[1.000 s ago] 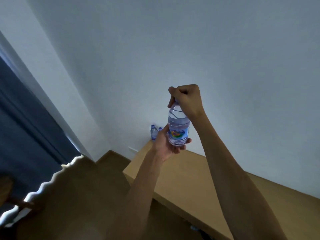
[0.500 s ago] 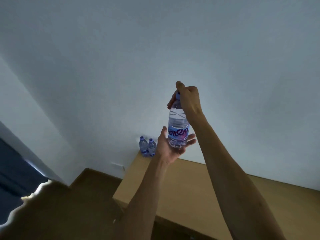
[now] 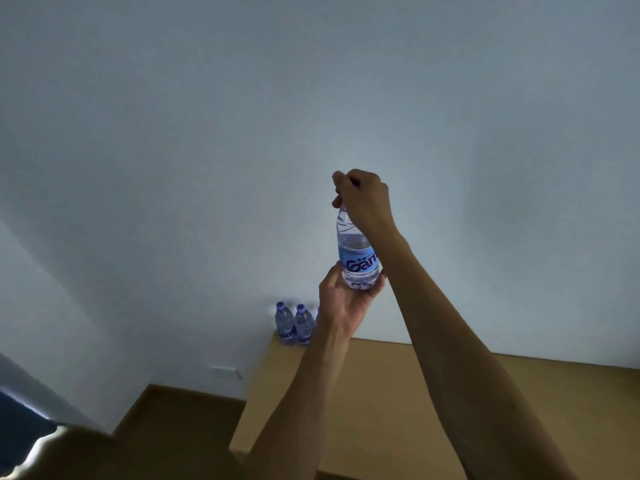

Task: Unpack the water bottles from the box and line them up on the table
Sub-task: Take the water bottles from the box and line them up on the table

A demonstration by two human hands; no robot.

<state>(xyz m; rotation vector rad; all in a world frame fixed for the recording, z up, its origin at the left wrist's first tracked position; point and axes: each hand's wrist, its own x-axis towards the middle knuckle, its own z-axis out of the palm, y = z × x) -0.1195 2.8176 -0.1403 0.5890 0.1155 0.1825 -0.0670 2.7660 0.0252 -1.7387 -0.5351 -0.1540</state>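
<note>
Carrying one water bottle (image 3: 356, 258) toward the row is judged the step in hand; both forearms reach out over the table (image 3: 381, 393) from the near edge of the view. The left hand (image 3: 341, 299) cups the bottle's base from beneath, thumb up one side and fingertips curled round the other; the right hand (image 3: 362, 199) is closed over the cap, fingers bunched and pinching the neck (the cap itself is hidden). The bottle is upright, held in the air above the table, well clear of its surface. Farther off, two placed bottles (image 3: 294, 323) stand touching at the table's far left corner against the wall (image 3: 242, 133); a third may be hidden behind the left wrist.

Next move, as judged: lower the bottle just right of that pair, upright, then release.

Against half a second ago: the label has turned to show different lettering; the left hand has closed further round the base; the view has shifted, the placed bottles sitting nearer the left wrist.
</note>
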